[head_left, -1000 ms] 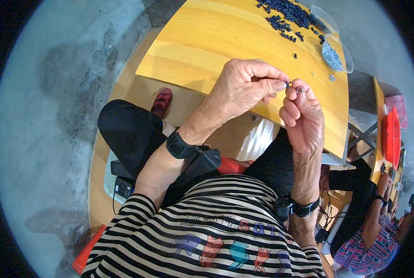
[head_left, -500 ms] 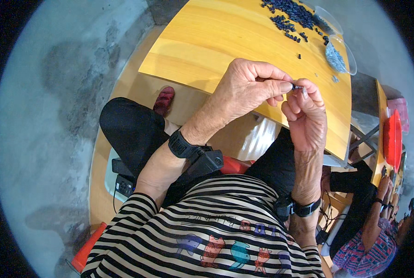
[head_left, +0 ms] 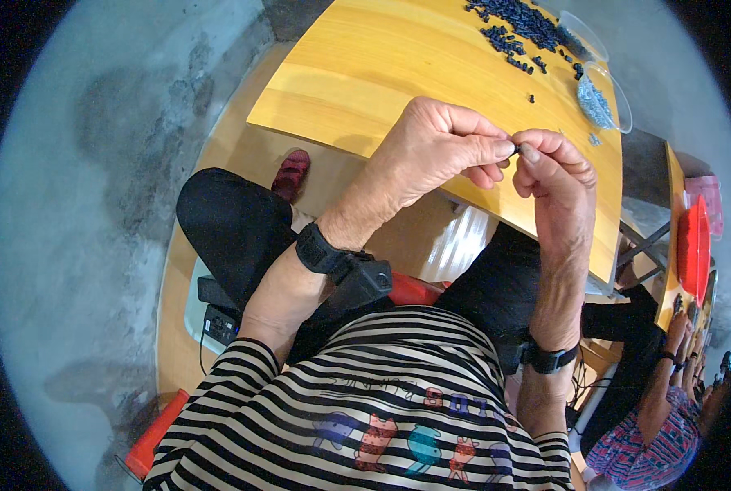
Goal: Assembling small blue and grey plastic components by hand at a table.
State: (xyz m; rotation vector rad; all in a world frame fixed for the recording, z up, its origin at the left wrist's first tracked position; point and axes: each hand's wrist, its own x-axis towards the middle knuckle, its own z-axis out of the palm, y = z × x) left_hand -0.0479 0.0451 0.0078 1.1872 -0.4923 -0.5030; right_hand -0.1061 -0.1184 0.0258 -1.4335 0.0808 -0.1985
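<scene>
Over the near edge of the wooden table [head_left: 341, 90], my left hand [head_left: 443, 155] pinches a small dark cylindrical piece [head_left: 515, 150] between thumb and forefinger. My right hand [head_left: 560, 176] meets it from the right, its thumb and forefinger closed at the other end of that piece. Most of the piece is hidden by the fingertips. Beyond the hands, one loose dark piece [head_left: 531, 98] lies by itself. Farther off spreads a pile of similar dark pieces [head_left: 519, 24].
At the table's right edge, a clear tub [head_left: 619, 92] tilts with small silvery-blue bits [head_left: 594, 106] inside. Another clear tub [head_left: 588, 34] lies beside the pile. A few bits [head_left: 594, 140] are scattered nearby. At right, another person's hands [head_left: 680, 331] work near a red basin [head_left: 692, 250].
My right hand has shifted right and turned, its fingers now pinching at the piece's end. My left hand has stayed nearly in place, and less of the piece shows.
</scene>
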